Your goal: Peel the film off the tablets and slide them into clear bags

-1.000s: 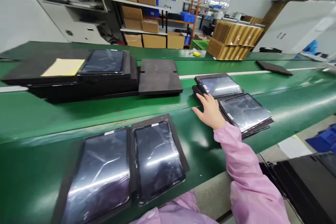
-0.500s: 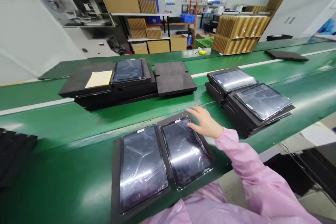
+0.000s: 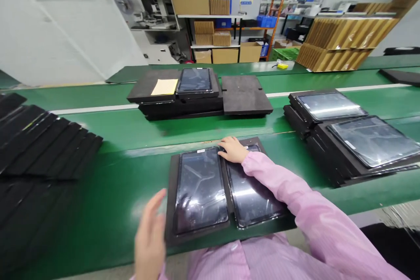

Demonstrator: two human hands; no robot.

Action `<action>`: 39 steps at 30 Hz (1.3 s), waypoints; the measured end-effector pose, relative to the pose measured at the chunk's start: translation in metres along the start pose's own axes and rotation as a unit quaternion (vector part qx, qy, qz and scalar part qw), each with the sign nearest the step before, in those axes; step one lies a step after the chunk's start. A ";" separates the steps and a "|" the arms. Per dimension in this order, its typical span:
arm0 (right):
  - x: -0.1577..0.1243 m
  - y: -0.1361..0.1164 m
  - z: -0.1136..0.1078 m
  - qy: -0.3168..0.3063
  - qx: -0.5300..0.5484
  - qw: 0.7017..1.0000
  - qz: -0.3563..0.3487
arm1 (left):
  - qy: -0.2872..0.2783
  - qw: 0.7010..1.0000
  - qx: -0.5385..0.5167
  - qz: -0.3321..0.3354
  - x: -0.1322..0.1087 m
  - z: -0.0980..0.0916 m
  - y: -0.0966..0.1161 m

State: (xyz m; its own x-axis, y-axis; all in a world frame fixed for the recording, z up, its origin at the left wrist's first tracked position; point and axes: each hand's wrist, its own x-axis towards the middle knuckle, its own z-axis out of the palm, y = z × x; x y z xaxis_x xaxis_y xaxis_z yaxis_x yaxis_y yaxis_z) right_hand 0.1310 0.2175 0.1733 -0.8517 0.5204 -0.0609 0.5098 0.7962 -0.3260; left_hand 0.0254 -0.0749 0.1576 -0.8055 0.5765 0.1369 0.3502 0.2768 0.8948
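Two tablet-like screen panels in clear film lie side by side in front of me: a left panel [image 3: 201, 192] and a right panel [image 3: 252, 194]. Each rests on a black foam board [image 3: 171, 203]. Over the top of the right panel reaches my right hand [image 3: 232, 149], its fingertips at the upper right corner of the left panel. Thumb and fingers are apart, and I see nothing held. My left hand [image 3: 151, 232], somewhat blurred, is raised beside the left board's edge with fingers extended and nothing in it. The sleeve covers part of the right panel.
On the green bench [image 3: 124, 210], black foam pieces [image 3: 42, 140] are stacked at left. Farther back are a foam stack [image 3: 183, 107] with a yellow paper [image 3: 165, 87] and a foam block [image 3: 246, 94]. Panels on foam [image 3: 377, 140] stand right, cardboard dividers [image 3: 344, 43] behind.
My view has turned left. My right hand has moved left from the right panel's edge to the left panel's upper corner. My left hand has come into view.
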 end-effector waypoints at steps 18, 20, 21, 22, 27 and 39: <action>-0.032 -0.029 0.023 -0.003 0.213 0.971 -0.104 | -0.165 0.979 0.097 -0.064 -0.021 0.007 -0.078; -0.055 -0.031 0.017 -0.058 0.259 0.952 -0.153 | -0.161 0.980 0.098 -0.067 -0.021 0.006 -0.080; -0.066 -0.031 0.013 -0.089 0.287 0.938 -0.174 | -0.163 0.979 0.099 -0.070 -0.021 0.006 -0.081; -0.075 -0.028 0.009 -0.122 0.322 0.919 -0.190 | -0.167 0.978 0.101 -0.074 -0.021 0.006 -0.082; -0.103 -0.008 -0.017 -0.227 0.483 0.826 -0.181 | -0.192 0.972 0.107 -0.089 -0.022 0.003 -0.082; -0.091 0.009 -0.049 -0.193 0.526 0.806 -0.190 | -0.203 0.968 0.135 -0.054 -0.024 0.001 -0.081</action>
State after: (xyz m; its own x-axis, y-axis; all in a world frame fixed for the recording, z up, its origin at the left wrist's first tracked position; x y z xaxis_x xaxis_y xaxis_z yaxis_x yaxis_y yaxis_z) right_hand 0.2187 0.1926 0.2216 -0.9999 0.0044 0.0097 -0.0094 0.0664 -0.9977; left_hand 0.0167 -0.1102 0.0812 -0.6100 0.7720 -0.1787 0.4309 0.5124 0.7428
